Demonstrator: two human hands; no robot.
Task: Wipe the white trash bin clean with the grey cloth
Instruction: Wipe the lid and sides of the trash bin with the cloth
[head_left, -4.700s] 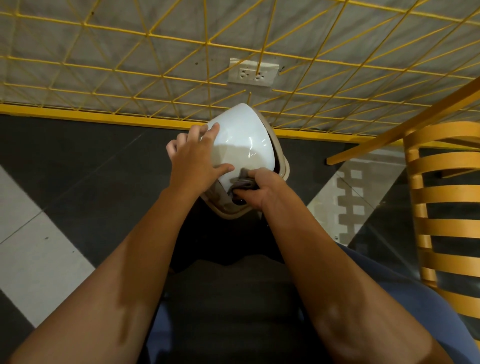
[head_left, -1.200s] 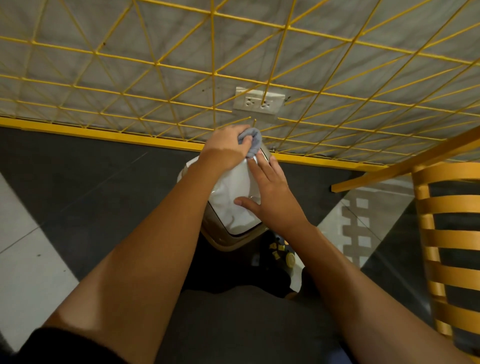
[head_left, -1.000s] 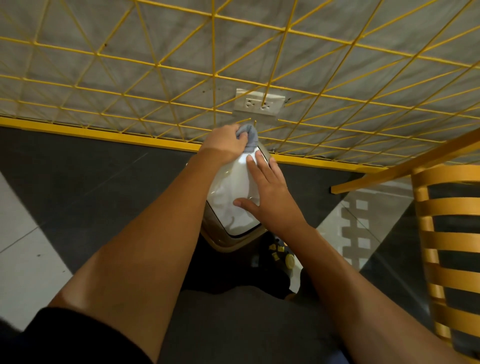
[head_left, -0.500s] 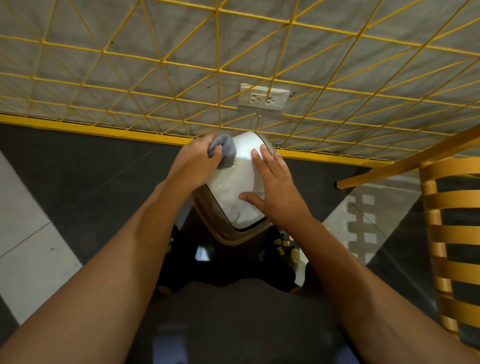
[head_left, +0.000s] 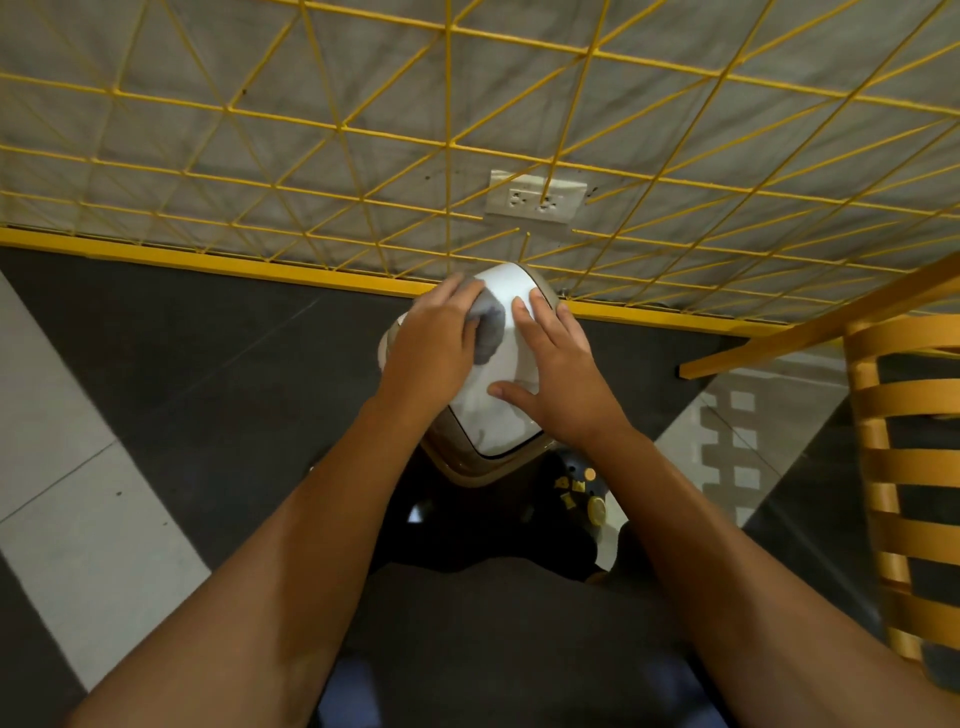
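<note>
Sliding in from the lid's ten o'clock corner since half a second ago, the left hand (head_left: 439, 348) now sits further onto the white trash bin (head_left: 460, 460). The grey cloth (head_left: 488, 327) has come with it toward the middle of the white lid (head_left: 498, 415). That hand's fingers are curled over the bunched cloth, pressing it onto the far half of the lid. The right hand (head_left: 558, 376) has hardly shifted. It lies flat on the lid's three o'clock side, fingers straight and close together, thumb stretched toward the centre, gripping nothing. The two hands are near each other, with a strip of bare lid between them.

The bin stands on the dark floor (head_left: 234, 389). Its twelve o'clock edge is just beside the yellow skirting strip (head_left: 208, 258) and the yellow wire grid (head_left: 447, 140) on the grey wall; whether it touches them I cannot tell. A wall socket (head_left: 537, 202) sits above that edge. From nine o'clock round to seven the floor runs wide, dark tile crossed by pale tile bands (head_left: 78, 493). At three o'clock a slanted wooden rail (head_left: 810, 332) and a slatted wooden chair (head_left: 909, 467) hem that side, well apart from the bin. At six o'clock the person's black shoes (head_left: 571, 493) sit just under the lid's near rim.
</note>
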